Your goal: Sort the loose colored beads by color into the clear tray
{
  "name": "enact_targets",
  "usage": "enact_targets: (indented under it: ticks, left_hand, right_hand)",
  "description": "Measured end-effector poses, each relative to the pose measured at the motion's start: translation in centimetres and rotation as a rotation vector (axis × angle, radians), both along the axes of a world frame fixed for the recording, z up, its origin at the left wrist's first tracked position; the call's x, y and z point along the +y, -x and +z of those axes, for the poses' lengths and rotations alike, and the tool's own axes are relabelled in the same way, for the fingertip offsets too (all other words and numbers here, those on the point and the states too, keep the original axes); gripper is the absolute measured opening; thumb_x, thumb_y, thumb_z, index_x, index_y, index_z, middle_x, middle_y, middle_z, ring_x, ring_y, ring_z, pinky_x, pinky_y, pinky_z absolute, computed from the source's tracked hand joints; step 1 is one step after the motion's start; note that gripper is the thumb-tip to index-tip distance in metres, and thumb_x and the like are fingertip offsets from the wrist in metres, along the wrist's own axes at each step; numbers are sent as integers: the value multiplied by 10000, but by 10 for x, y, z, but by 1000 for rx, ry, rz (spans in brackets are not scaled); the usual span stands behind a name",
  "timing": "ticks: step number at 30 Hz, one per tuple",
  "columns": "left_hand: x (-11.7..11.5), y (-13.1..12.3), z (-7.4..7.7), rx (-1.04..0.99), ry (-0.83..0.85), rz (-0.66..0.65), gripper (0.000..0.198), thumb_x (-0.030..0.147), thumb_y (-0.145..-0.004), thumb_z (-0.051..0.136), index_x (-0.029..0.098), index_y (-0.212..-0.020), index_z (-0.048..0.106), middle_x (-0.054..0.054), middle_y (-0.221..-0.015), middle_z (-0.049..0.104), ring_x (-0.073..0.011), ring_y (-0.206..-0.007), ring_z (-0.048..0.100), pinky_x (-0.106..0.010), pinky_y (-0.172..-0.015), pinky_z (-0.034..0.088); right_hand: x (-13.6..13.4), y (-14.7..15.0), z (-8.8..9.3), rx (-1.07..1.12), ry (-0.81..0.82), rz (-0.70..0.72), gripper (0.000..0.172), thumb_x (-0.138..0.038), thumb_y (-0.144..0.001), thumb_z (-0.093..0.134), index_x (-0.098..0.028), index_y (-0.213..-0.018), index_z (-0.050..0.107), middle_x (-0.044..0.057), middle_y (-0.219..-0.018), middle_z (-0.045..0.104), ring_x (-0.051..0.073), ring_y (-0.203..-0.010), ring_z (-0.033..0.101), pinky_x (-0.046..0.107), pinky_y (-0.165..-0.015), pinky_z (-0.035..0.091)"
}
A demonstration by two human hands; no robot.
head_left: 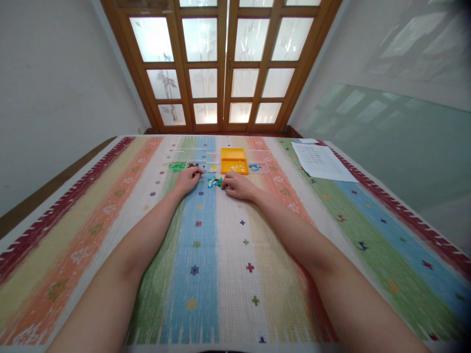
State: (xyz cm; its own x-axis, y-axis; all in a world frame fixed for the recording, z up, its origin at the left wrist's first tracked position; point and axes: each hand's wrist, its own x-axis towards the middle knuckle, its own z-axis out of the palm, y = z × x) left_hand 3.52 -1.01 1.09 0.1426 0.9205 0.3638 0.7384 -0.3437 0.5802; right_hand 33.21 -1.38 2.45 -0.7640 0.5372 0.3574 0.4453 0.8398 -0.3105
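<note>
Both my arms reach far across a striped, many-coloured tablecloth [221,255]. My left hand [187,179] rests with fingers curled, its fingertips at a dark piece by a clear compartment tray [191,162]. My right hand [237,185] lies beside a small pile of blue and green pieces [215,182], fingers pinched at the pile's edge. What either hand holds is too small to make out. An orange box [234,161] with its lid up holds a few pale pieces just beyond my right hand.
Green pieces [177,166] fill one tray compartment at the left; blue pieces [254,167] lie right of the orange box. A printed paper sheet [322,161] lies at the far right. Wooden glazed doors [224,63] stand behind the table.
</note>
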Motion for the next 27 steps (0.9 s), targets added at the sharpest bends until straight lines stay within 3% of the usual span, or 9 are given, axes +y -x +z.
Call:
enact_targets:
  ticks: [20, 24, 27]
  left_hand:
    - [-1, -1, 2, 4, 25, 10, 285, 220, -920, 548, 227, -1061, 796, -49, -1000, 799, -239, -954, 716, -353, -907, 549]
    - [0, 0, 1, 2, 4, -6, 280, 219, -927, 546, 216, -1051, 797, -56, -1003, 797, -241, -943, 717, -360, -920, 545]
    - [0, 0, 1, -8, 1, -12, 280, 216, -929, 545, 208, -1053, 796, -63, -1013, 797, -245, -941, 717, -367, -919, 544]
  right_hand:
    - [1, 2, -3, 19, -23, 3, 134, -208, -955, 637, -242, -980, 764, 69, -1018, 656, 236, -1000, 583, 355, -889, 459]
    - [8, 1, -9, 105, -52, -73, 139, -238, -977, 612, -232, -969, 750, 76, -1001, 674, 239, -995, 593, 365, -901, 468]
    - [18, -7, -12, 220, -56, -206, 128, -230, -963, 603, -219, -939, 728, 79, -969, 709, 245, -967, 617, 384, -906, 475]
